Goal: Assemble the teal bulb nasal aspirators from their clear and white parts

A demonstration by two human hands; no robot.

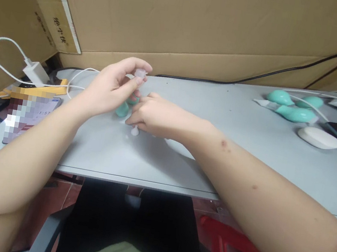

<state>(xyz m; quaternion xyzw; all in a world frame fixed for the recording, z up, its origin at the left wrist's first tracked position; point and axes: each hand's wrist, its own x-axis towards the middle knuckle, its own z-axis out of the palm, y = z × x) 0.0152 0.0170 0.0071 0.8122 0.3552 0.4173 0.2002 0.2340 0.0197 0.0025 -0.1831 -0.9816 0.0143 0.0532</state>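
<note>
Clear plastic cap (140,73) pinched between thumb and forefinger of the raised left hand (113,88), directly above the right hand (153,117), whose curled fingers press a small white piece (135,131) and teal bulb (122,109) to the grey tabletop (221,122) near its left edge.

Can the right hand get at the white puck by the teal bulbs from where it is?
Probably yes. The right hand rests mid-table, and the grey table between it and the white puck looks bare; the white cable lies behind it.

Two hands over a grey table (211,107): left hand (110,87) pinching a small clear cap (140,73), right hand (154,114) beside teal bulbs (123,109).
</note>
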